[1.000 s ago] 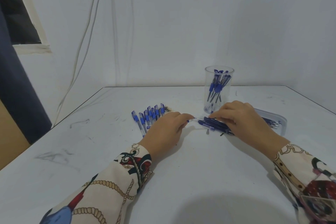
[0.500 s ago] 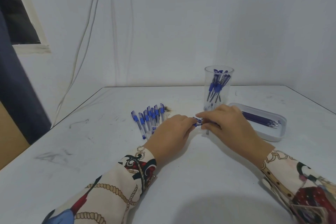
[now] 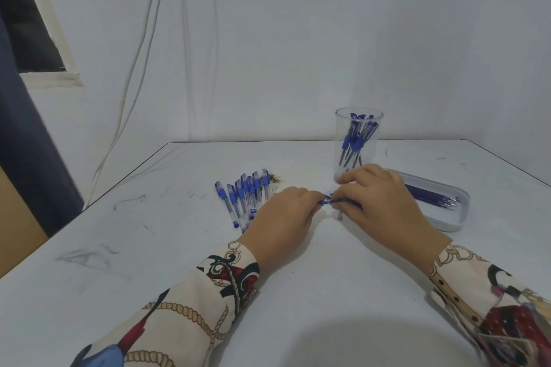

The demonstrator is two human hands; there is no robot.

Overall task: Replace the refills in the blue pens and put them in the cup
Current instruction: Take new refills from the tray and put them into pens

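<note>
The right hand (image 3: 384, 202) has come away from the refill tray (image 3: 459, 208), uncovering the refills (image 3: 432, 197) there; it now meets the left hand (image 3: 286, 217) before the cup (image 3: 357, 140), both pinching one blue pen (image 3: 328, 201).

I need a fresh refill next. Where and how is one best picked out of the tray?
Pinch a refill near mid-length, coming from above. The refills lie flat and lengthwise in the shallow tray, tips toward its right end, and the low walls block a sideways approach. Probably the right hand, which is nearest.
</note>
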